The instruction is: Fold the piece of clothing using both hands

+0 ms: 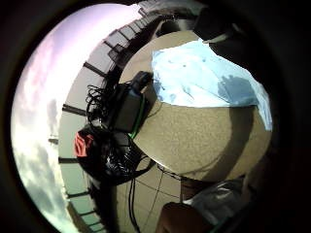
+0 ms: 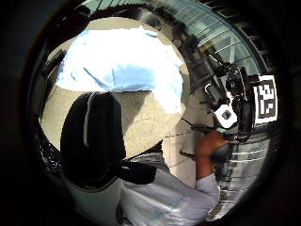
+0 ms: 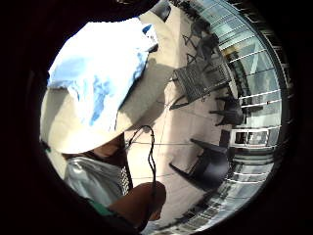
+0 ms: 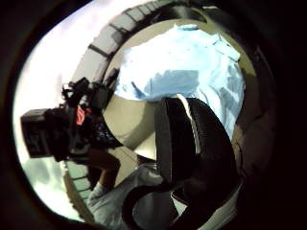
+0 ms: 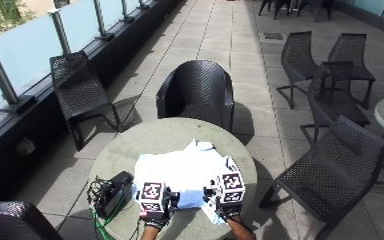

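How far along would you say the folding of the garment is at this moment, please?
Hardly started. The light blue garment lies spread and rumpled on the round table, with no neat fold visible. In hand: the left hand and right hand hover at its near edge; whether either has a grip on the cloth cannot be told. Every fold seems left to do.
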The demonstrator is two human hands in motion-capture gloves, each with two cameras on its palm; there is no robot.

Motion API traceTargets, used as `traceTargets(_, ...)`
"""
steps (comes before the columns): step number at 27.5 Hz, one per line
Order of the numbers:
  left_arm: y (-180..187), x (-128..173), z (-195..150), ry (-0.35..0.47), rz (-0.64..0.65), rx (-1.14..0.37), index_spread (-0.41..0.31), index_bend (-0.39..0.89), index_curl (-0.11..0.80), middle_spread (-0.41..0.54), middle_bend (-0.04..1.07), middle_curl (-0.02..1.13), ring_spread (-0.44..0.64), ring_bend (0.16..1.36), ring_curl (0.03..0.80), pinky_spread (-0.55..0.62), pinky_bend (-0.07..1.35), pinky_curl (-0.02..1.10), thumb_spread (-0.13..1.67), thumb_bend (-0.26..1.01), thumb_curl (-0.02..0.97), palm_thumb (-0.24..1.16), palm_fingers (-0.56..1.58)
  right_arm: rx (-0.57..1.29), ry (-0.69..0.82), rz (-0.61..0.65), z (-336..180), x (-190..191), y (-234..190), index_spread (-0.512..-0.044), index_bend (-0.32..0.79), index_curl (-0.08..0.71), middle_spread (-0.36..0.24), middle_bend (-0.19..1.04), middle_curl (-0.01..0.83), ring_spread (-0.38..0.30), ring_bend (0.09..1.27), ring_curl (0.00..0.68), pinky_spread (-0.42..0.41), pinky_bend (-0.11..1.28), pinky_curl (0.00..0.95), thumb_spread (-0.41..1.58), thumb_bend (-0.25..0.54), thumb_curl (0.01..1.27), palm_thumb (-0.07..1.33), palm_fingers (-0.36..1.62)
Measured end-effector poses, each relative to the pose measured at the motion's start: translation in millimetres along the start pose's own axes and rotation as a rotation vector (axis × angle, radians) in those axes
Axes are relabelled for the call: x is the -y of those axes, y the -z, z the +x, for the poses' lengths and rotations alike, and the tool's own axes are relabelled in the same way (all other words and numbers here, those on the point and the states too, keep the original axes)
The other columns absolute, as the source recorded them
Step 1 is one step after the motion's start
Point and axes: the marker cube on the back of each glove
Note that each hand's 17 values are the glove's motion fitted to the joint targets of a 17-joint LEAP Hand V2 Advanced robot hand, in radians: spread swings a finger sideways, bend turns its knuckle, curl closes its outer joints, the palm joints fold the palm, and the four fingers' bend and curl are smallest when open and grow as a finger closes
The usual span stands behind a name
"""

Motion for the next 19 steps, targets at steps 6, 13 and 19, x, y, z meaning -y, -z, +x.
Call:
traceTargets(6,-14,-2,7,-0.019,-0.066,-0.016,-0.084,0.2,0.141,-0.022,0.2,0.15,0.1,0.48,0.179,0.25,0.27,0.14,0.81,0.17,0.08,0.25,0.55,-0.002,0.016,-0.028,-4,1,-7,-0.286,0.23,0.152,-0.045,0.24,0.123,0.064,0.21,0.089,0.184,0.31,0.135,0.81,0.237,0.09,0.35,0.31)
traceTargets(13,-12,-3,1,-0.013,-0.053,-0.009,-0.093,0.18,0.204,-0.019,0.18,0.2,0.14,0.48,0.216,0.31,0.26,0.2,1.08,0.16,0.125,0.26,0.52,-0.014,0.02,-0.02,-5,0,-3,-0.347,0.19,0.211,-0.046,0.23,0.176,0.086,0.19,0.117,0.227,0.31,0.184,1.08,0.227,0.12,0.36,0.29)
traceTargets(19,-2,-9,-3,-0.012,-0.041,0.0,-0.097,0.17,0.242,-0.018,0.17,0.23,0.15,0.48,0.233,0.33,0.25,0.23,1.19,0.15,0.158,0.27,0.5,-0.019,0.021,-0.01,-4,-3,2,-0.365,0.18,0.243,-0.047,0.22,0.209,0.096,0.19,0.135,0.243,0.3,0.212,1.2,0.199,0.15,0.35,0.28)
